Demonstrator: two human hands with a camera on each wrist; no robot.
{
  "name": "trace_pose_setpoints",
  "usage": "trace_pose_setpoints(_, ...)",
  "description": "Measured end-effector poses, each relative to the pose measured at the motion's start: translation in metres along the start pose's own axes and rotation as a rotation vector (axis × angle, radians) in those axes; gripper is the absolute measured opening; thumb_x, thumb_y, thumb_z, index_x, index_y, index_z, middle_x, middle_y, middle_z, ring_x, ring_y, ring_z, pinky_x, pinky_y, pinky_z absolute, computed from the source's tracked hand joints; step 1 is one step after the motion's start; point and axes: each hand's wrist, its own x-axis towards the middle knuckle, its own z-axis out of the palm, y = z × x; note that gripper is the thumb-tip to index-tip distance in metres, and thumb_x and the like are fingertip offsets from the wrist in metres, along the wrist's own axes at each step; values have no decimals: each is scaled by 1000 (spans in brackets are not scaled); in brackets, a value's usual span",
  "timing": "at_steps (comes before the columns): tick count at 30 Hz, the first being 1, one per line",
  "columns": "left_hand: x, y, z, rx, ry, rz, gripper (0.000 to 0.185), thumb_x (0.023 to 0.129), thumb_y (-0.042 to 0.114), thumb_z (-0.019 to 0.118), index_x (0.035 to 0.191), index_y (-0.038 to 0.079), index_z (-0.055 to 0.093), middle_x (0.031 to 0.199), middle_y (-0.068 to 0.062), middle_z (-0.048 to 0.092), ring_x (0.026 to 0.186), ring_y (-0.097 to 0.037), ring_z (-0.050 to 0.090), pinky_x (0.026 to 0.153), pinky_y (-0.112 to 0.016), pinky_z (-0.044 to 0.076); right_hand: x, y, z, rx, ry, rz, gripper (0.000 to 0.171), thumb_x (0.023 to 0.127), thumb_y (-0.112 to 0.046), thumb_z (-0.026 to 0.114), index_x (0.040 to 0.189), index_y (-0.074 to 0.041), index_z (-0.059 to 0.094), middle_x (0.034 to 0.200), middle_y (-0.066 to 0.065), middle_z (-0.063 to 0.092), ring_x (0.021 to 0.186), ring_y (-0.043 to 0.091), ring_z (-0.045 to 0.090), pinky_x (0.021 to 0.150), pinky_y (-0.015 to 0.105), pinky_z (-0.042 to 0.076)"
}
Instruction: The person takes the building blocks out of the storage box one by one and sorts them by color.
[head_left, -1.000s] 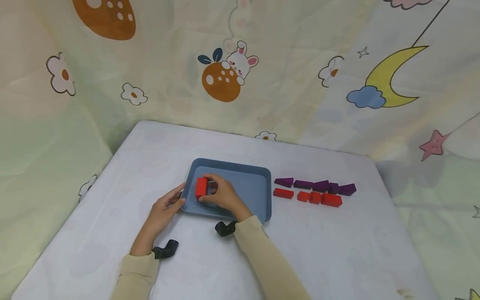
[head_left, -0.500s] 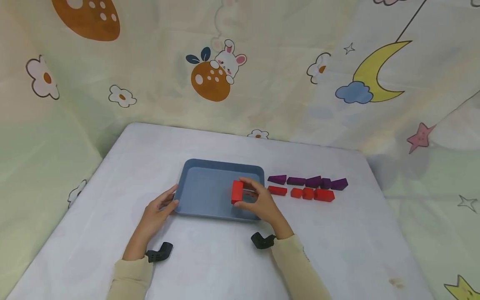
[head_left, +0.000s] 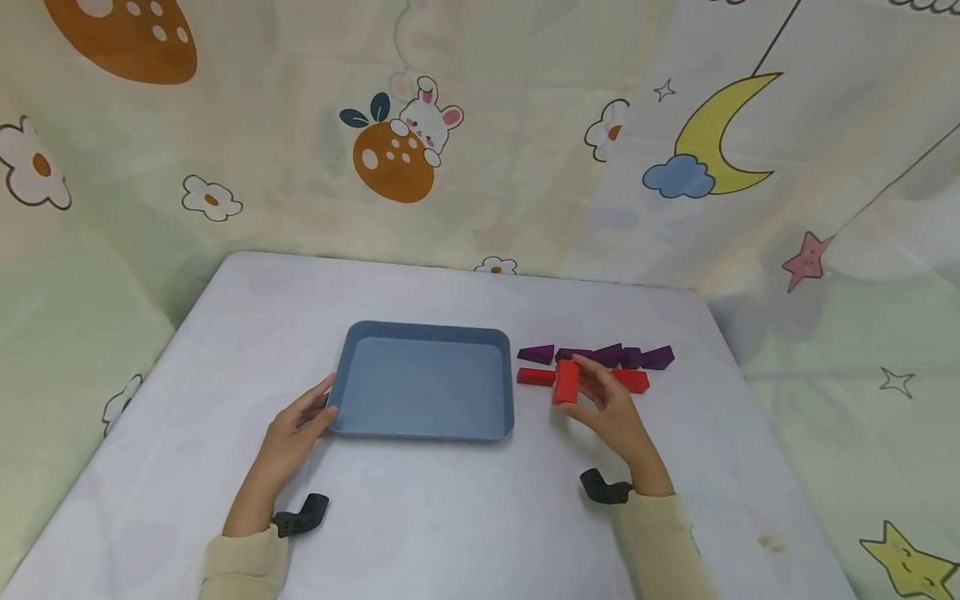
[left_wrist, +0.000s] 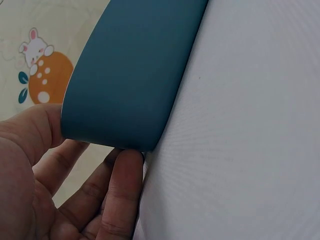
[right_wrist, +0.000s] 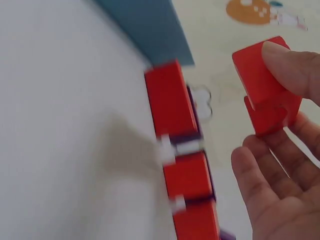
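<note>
The right hand (head_left: 611,412) pinches a red block (head_left: 566,381) between thumb and fingers (right_wrist: 290,65); the block is now outside the tray, held over the worktop (head_left: 450,517) at the row of red blocks (head_left: 630,380), whereas a second ago it was over the tray's left part and half a second ago over its right part. The left hand (head_left: 288,429) remains at the near left corner of the blue tray (head_left: 420,333), fingers relaxed and touching its rim. No writing is readable anywhere. The right wrist view shows the held block lifted clear of the blurred row beneath. The left wrist view shows fingers (left_wrist: 125,190) under the tray's edge. Behind the red row lies a row of purple blocks (head_left: 645,357). Farthest is a cartoon-printed cloth (head_left: 390,142).
</note>
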Motion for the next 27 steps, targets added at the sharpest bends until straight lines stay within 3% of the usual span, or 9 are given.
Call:
trace_pose_setpoints(4,0,-1,1,-9,-5,-6,60,113,23,60,168,11,40,157,-32,50,140,-45,55,89,-13,50,-8,9,-35,-58,-18,-5,78,89,12,81,157,8,45,151,32,53,132,19,59,104,14,46)
trace_pose_setpoints(7,0,-1,0,-6,-7,-9,60,113,24,60,168,12,40,158,-32,49,141,-46,55,88,-11,49,-13,15,-58,-91,-29,-11,77,89,13,81,157,9,45,149,34,53,121,-3,56,99,9,46)
trace_pose_setpoints(10,-2,0,-2,-4,-6,-5,60,113,23,60,168,11,40,159,-33,48,142,-47,53,88,-10,48,-16,22,-78,-110,-44,-17,76,89,15,79,156,11,44,150,37,50,118,-10,52,97,8,47)
trace_pose_setpoints(12,-2,0,-3,-10,-5,4,60,113,22,60,168,11,40,159,-34,47,142,-48,53,88,-9,48,-17,26,-91,-123,-53,-7,76,89,16,78,156,12,43,152,38,48,120,-9,52,96,8,47)
trace_pose_setpoints(14,-2,0,-3,-15,-6,11,60,113,21,60,168,10,40,158,-34,48,142,-48,53,88,-9,48,-18,32,-104,-142,-65,20,76,90,16,77,158,12,41,155,38,45,126,2,54,95,9,48)
trace_pose_setpoints(17,-2,0,-2,-17,-5,17,59,113,21,60,168,9,40,157,-34,49,141,-48,54,88,-9,49,-18,37,-122,-170,-89,103,78,94,12,75,162,8,37,158,38,42,137,33,56,92,11,51)
trace_pose_setpoints(20,-1,0,-1,-14,-4,16,59,113,21,60,168,9,40,157,-34,50,141,-48,55,88,-9,49,-16,43,-138,-166,-115,181,79,96,10,74,164,6,33,161,38,37,140,60,45,90,15,54)
trace_pose_setpoints(27,-1,-1,0,-16,-6,29,59,113,20,59,168,9,40,156,-34,51,139,-47,56,88,-11,51,-12,64,-157,-155,-130,247,76,99,5,73,163,8,32,161,41,35,141,64,41,89,15,53)
